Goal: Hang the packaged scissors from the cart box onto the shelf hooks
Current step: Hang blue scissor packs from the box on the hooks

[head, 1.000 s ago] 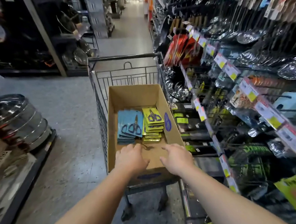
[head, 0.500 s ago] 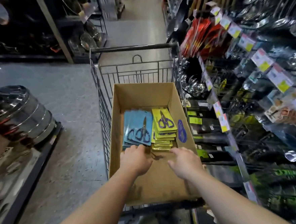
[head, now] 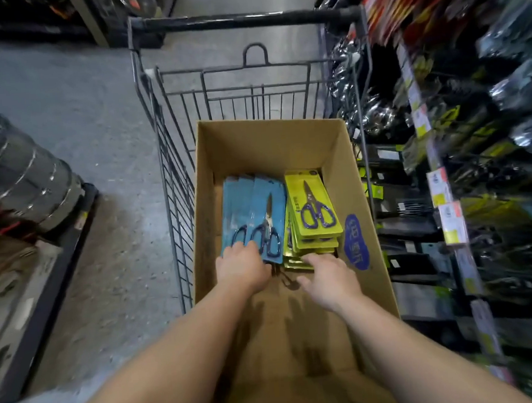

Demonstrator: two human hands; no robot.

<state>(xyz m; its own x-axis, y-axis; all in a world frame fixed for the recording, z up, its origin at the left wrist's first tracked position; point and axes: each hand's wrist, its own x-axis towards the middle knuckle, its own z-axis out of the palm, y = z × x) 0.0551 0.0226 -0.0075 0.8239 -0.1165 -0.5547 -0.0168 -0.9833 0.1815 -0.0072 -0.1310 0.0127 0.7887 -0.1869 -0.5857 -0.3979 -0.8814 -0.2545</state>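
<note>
1. At the far left, shiny metal pots (head: 21, 183) sit stacked on a low dark shelf (head: 59, 278) beside the grey floor (head: 95, 119).
2. A wire cart (head: 174, 163) stands in the aisle, its black handle bar (head: 246, 21) at the far end.
3. Inside the cart sits an open cardboard box (head: 347, 164) that fills most of the basket (its near floor is bare brown card).
4. In the box's left half lies a fanned stack of blue scissor packs (head: 252, 202); the top one shows dark-handled scissors, blades pointing away.
5. The left hand (head: 242, 267) reaches into the box; its fingertips lie on the near end of the blue packs, fingers slightly bent, and whether they have hold of a pack cannot be told.
6. Just beside the blue stack, touching it, is a stack of yellow scissor packs (head: 313, 204), the top one showing blue-handled scissors.
7. The right hand (head: 329, 275) has its fingers spread and nearly straight, the tips touching the near edge of the lowest yellow packs, gripping nothing.
8. A blue oval sticker (head: 355, 242) marks the box's right inner wall.
9. At the right, store shelves (head: 475, 155) carry hanging goods and price tags (head: 448, 217), all blurred.
</note>
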